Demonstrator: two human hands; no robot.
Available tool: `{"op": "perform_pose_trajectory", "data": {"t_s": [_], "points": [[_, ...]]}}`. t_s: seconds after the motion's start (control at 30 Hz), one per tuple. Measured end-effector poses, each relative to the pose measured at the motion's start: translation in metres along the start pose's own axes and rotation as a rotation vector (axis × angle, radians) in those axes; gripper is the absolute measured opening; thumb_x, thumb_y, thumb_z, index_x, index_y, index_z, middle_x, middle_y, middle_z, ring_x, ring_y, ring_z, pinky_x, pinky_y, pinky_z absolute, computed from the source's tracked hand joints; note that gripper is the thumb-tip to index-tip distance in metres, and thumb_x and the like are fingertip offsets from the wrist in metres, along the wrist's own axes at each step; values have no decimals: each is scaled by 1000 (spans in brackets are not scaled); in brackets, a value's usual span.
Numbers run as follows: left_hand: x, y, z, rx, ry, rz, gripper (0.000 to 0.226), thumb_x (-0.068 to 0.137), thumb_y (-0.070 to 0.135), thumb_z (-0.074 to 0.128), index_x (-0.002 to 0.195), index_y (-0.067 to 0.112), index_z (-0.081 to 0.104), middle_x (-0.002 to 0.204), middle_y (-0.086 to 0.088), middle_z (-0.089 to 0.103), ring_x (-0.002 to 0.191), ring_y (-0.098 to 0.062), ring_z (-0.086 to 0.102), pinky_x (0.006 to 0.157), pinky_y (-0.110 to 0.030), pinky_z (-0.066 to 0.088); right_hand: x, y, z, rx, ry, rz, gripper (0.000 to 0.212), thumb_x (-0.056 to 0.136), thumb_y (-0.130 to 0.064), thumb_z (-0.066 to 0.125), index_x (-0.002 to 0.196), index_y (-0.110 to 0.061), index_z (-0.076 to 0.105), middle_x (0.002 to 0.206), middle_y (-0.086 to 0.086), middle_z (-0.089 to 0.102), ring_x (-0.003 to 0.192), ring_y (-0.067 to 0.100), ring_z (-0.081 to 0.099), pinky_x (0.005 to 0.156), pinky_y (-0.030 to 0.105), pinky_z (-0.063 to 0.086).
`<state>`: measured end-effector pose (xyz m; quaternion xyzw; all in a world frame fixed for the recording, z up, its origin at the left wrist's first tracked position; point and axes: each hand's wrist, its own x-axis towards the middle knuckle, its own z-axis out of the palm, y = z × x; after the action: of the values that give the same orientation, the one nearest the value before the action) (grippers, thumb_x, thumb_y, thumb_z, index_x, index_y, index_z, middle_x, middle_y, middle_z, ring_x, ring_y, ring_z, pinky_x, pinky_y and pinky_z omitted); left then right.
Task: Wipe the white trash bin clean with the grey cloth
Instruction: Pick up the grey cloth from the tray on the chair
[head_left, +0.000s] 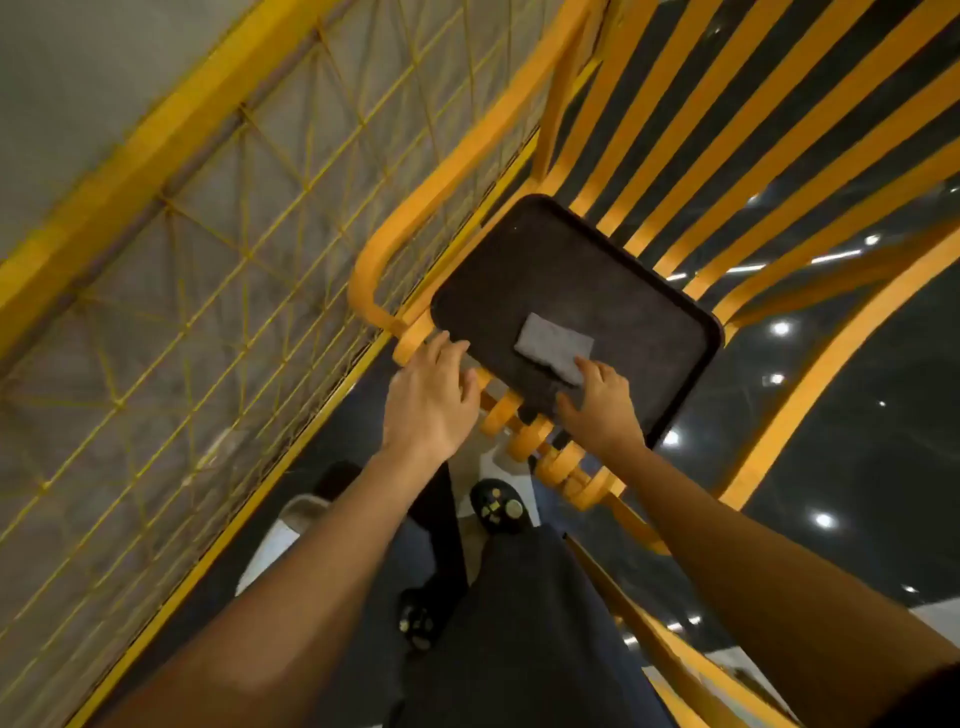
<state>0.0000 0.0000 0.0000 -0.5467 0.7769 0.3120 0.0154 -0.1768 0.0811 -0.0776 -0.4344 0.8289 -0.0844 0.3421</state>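
Observation:
A folded grey cloth (555, 349) lies flat on a dark rectangular tray (561, 270) that rests on yellow slats. My right hand (600, 402) is at the tray's near edge, its fingertips touching the cloth's near corner, fingers apart. My left hand (431, 397) rests spread on the tray's near-left corner and the yellow rail beside it, holding nothing. No white trash bin shows in this view.
A yellow slatted frame (727, 156) carries the tray. A yellow wire-mesh panel (208, 270) stands to the left against a grey wall. A curved yellow bar (410, 228) loops beside the tray. My legs and dark shoes (498, 506) are below, over a glossy dark floor (857, 441).

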Motion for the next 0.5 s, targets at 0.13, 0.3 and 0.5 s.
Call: {"op": "perform_pose_trajectory", "data": {"t_s": [0.13, 0.3, 0.5], "points": [[31, -2, 33, 26, -160, 8, 44, 96, 26, 41, 138, 14, 38, 148, -7, 33, 135, -22, 33, 106, -36, 31, 31, 21, 14, 166, 6, 173, 54, 89, -21, 57, 137, -4, 39, 139, 22, 42, 128, 37, 39, 106, 42, 33], [71, -6, 67, -29, -198, -22, 42, 96, 25, 42, 136, 12, 42, 146, -8, 36, 134, -23, 35, 107, -35, 31, 77, 36, 31, 395, 12, 387, 60, 87, -28, 61, 138, -8, 35, 141, 18, 38, 127, 34, 42, 104, 42, 39], [101, -9, 99, -145, -207, -109, 38, 96, 24, 43, 133, 14, 46, 139, -6, 44, 126, -22, 43, 100, -32, 37, 111, 47, 55, 595, 35, 579, 69, 82, -34, 67, 136, -10, 32, 141, 15, 35, 128, 34, 40, 105, 46, 41]]}}
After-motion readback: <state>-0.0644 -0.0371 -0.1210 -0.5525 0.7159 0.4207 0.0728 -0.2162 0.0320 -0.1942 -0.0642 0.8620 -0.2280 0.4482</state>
